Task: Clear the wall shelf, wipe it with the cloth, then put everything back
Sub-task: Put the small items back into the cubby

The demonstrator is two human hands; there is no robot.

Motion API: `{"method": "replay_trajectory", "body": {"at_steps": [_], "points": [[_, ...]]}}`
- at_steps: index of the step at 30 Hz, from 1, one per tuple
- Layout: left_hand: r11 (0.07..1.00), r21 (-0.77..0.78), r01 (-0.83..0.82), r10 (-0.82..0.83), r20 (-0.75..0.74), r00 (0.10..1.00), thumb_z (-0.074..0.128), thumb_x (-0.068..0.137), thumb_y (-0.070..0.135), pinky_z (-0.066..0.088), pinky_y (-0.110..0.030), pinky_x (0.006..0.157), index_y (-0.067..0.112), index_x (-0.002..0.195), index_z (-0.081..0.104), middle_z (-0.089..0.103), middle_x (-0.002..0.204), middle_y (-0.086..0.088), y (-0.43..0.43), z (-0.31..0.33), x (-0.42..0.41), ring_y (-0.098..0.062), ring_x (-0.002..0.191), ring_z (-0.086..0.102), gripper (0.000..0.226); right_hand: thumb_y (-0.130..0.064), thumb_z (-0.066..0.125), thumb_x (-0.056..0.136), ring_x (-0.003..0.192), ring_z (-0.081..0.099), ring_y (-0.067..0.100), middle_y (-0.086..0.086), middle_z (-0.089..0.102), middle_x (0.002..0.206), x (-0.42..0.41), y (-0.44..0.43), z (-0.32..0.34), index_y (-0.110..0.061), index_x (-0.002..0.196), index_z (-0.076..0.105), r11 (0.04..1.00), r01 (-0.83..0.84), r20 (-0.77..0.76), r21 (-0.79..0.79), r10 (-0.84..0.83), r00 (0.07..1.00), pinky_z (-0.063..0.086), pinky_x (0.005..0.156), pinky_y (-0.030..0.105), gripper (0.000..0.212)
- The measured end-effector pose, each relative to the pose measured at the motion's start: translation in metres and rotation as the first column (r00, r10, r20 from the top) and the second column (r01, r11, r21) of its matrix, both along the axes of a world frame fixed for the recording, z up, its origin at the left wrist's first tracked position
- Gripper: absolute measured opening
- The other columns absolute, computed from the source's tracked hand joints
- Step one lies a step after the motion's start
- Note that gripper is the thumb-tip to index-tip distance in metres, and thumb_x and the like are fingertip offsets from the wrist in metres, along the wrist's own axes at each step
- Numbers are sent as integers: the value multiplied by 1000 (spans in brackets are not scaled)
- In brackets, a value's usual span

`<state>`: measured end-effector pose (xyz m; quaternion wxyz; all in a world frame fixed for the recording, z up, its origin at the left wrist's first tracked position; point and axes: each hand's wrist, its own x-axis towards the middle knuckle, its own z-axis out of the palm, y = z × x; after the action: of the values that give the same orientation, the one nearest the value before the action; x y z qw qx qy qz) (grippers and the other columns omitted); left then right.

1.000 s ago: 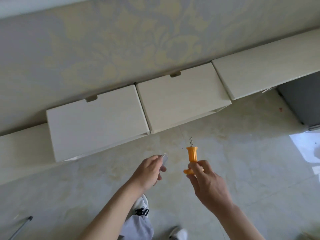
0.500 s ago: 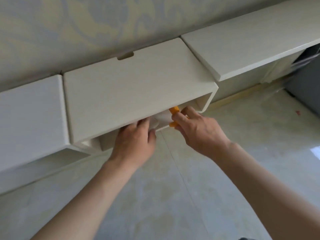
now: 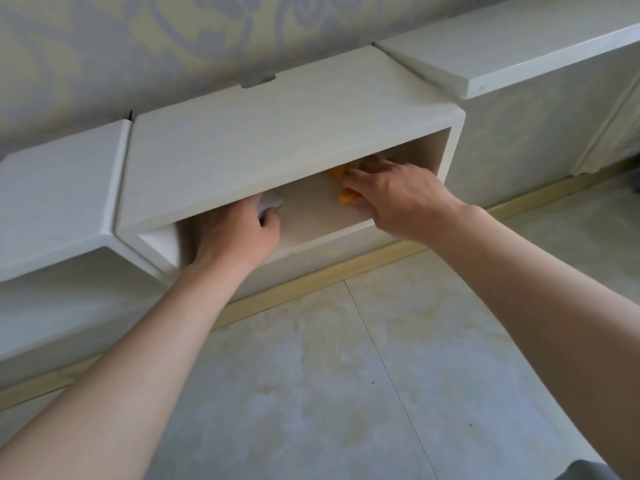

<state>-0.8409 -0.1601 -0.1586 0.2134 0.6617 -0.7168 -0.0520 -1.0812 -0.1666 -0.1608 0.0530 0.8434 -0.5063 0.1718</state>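
- The fingers (image 3: 358,175) of my right hand (image 3: 391,195) are curled round an orange plastic piece (image 3: 345,199). Only two bits of orange show past my knuckles, so I cannot tell its full shape.
- That hand is inside the open front of the wall shelf (image 3: 277,143), towards its right end. The orange piece is low over the shelf's inner floor, but I cannot tell whether it touches.
- My left hand (image 3: 235,233) reaches into the same opening near the left end, with its wrist over the front edge.
- My left thumb and fingers pinch a small white object (image 3: 270,201). The fingertips are hidden under the shelf's top panel, so I see only the thumb side of the grip.
- The two hands are apart, with a bare stretch of the shelf's inner floor between them.
- The shelf is a white box fixed to a patterned wall (image 3: 138,46), and it has a small notch at the back of its top.
- A second white box (image 3: 59,195) sits just beside it on the left, and a longer white top (image 3: 502,53) is on the right.
- Below lie a pale tiled floor (image 3: 346,375) and a light wooden skirting strip (image 3: 311,289) along the wall.
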Motion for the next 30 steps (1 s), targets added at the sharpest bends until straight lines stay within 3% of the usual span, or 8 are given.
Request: {"method": "replay_trajectory", "body": {"at_steps": [5,7,10,14,20,25,30], "points": [[1000,15,-11,12,-87,996,48,97,24,38,-22,86,29,127,66,66,130,10,-7,-4,5,-22,112,61,36,-44,31,98,98,63,37,7,61,112,1,-9,-5,-23,127,55,1000,-21,-15,-13,21,1000,56,66,45,43],[1000,8,-30,31,-97,995,48,98,24,32,-17,83,31,129,64,62,135,15,-9,-6,5,-15,108,59,36,-32,41,102,96,63,36,5,60,112,1,-12,-11,-27,127,55,999,-12,-23,-44,11,1000,56,63,43,29],[999,10,-46,47,-107,993,48,98,26,30,-16,80,31,128,65,61,135,19,-15,-7,5,-5,99,54,35,-19,51,100,92,62,35,4,59,113,1,-13,-17,-30,126,55,998,23,-11,-62,-23,1000,54,60,40,29],[999,-11,-44,43,-98,994,49,97,29,32,-19,88,31,125,67,63,132,19,-19,-11,7,-18,122,55,34,-17,53,99,94,62,36,5,60,114,1,-14,-21,-31,126,52,995,35,-6,-89,-36,999,54,57,40,31],[999,-48,-4,-2,-118,993,53,97,36,37,-30,108,33,120,69,67,126,18,-23,-16,9,-20,128,53,29,-13,54,96,98,63,36,5,61,118,1,-15,-24,-32,130,51,993,63,-4,-101,-64,998,48,57,34,40],[998,-61,-26,21,-80,997,49,92,52,44,-36,103,27,124,67,67,127,6,-24,-21,13,-25,125,55,44,-9,52,92,106,61,35,3,59,129,3,-11,-21,-31,132,53,995,79,1,-58,-79,997,51,62,36,46],[997,-72,-26,16,-136,991,58,92,55,40,-27,101,23,128,64,64,132,3,-20,-19,12,-23,128,53,49,-7,48,88,110,58,34,2,54,134,4,-8,-16,-32,134,51,995,104,-30,-1,-104,994,52,64,37,52]]}}
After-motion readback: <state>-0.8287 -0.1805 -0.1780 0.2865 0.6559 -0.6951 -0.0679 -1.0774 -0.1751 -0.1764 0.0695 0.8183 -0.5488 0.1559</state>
